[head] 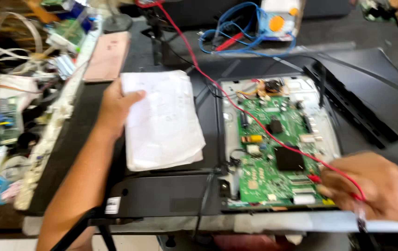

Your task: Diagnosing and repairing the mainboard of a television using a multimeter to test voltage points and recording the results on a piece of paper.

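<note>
Cluttered bench; green circuit board (273,153) exposed, red probe (314,178) touching.
</note>
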